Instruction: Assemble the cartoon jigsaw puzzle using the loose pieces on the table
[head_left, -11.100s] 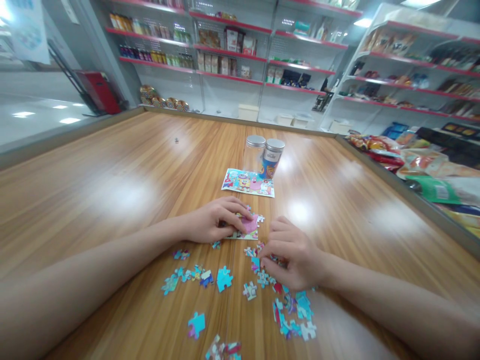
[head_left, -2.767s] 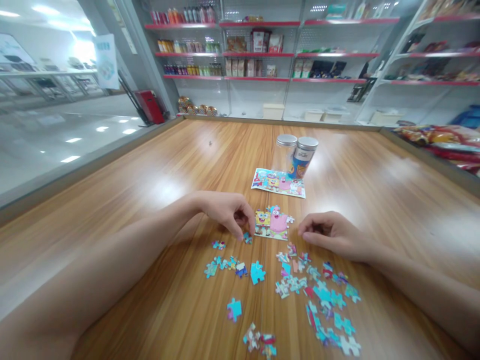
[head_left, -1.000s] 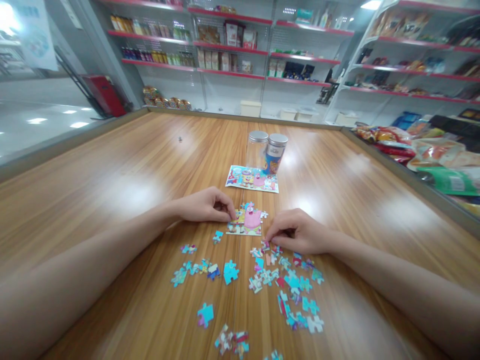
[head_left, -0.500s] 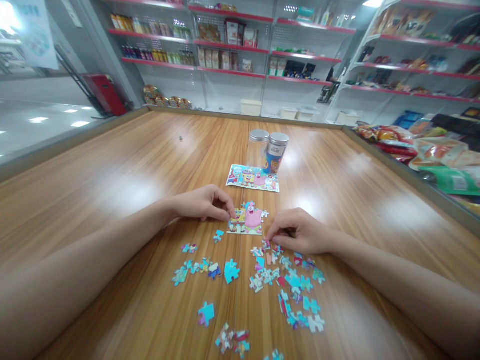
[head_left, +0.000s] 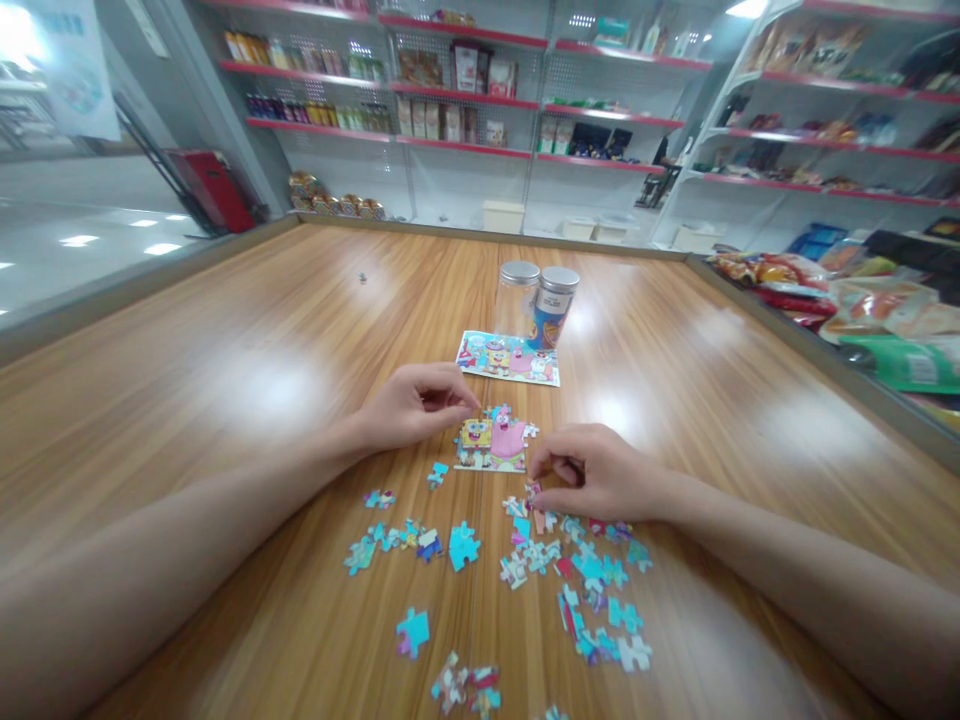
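A partly joined jigsaw puzzle [head_left: 491, 440] lies flat, with a yellow square character and a pink one on it. My left hand [head_left: 420, 405] is closed in a pinch at its upper left edge; whatever sits between the fingertips is too small to make out. To the right of the puzzle, my right hand [head_left: 604, 475] has thumb and forefinger around a small puzzle piece [head_left: 533, 490], low over the table. Loose puzzle pieces [head_left: 589, 565] are spread below that hand. A light blue puzzle piece [head_left: 437, 474] lies just below left of the joined part.
Behind the puzzle lies a picture card [head_left: 508, 360]. A clear jar [head_left: 516, 300] and a jar with a blue label [head_left: 553, 310] stand at its back edge. More pieces [head_left: 465, 545] lie nearer me on the wooden table [head_left: 300, 330]. Packaged goods [head_left: 885, 310] sit beyond the right edge.
My left hand has moved slightly up and right, from the puzzle's left side to its top left edge. My right hand has shifted a little down, its fingers now around a piece.
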